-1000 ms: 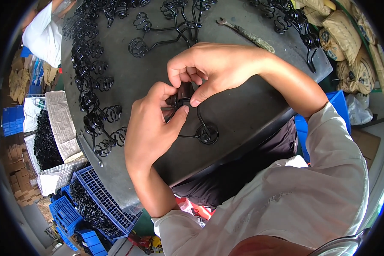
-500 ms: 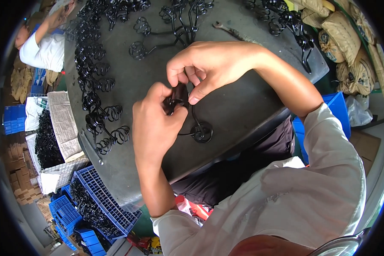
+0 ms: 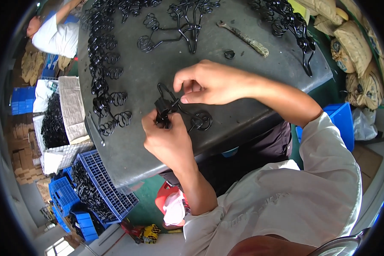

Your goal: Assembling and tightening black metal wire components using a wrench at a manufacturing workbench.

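My left hand (image 3: 168,141) is closed around a short black sleeve-like clamp (image 3: 163,106) on a bent black wire piece. That piece has a loop standing up above the hand and a flat wire coil (image 3: 202,120) at its right end, over the near part of the table. My right hand (image 3: 202,83) is just right of the clamp, fingers curled, with a gap between index finger and thumb. Its thumb tip is at the end of a thin black pin (image 3: 176,102) sticking out of the clamp; whether they touch is hard to tell.
Black coiled wire pieces (image 3: 102,72) line the table's left side, with others (image 3: 175,32) at the back and right (image 3: 294,30). A wrench (image 3: 245,38) and small black ring (image 3: 229,54) lie beyond my right hand. Blue crates (image 3: 111,183) stand left; a person (image 3: 57,38) is far left.
My left hand has tilted the clamp and lowered slightly, exposing the wire loop. My right hand has shifted a little down, away from the clamp. The view has swung, uncovering the small ring.
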Demonstrator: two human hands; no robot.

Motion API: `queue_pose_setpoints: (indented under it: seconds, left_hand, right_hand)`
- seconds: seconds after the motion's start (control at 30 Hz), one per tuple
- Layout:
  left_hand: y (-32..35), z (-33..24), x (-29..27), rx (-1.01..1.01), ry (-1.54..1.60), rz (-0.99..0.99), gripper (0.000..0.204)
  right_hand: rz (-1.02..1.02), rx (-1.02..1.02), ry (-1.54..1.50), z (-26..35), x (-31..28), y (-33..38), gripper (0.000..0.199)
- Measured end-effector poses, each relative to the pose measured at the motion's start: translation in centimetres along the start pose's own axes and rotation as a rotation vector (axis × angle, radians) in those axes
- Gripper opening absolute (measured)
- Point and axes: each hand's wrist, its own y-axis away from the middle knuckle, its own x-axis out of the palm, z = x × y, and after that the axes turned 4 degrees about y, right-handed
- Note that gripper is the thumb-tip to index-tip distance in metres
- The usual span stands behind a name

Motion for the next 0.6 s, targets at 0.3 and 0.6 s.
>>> queue_pose_setpoints:
  seconds: [0.3,0.6]
  left_hand:
    - [-0.5,1.5,-0.9,-0.053,0.177,0.097,0.023]
    - [-2.8,7.5,-3.4,-0.136,0.767,0.499,0.034]
  right_hand:
    - [-0.160,0.132,-0.487,-1.2,5.3,0.3,0.007]
    - [-0.160,0.027,-0.595,-1.7,6.4,0.1,0.005]
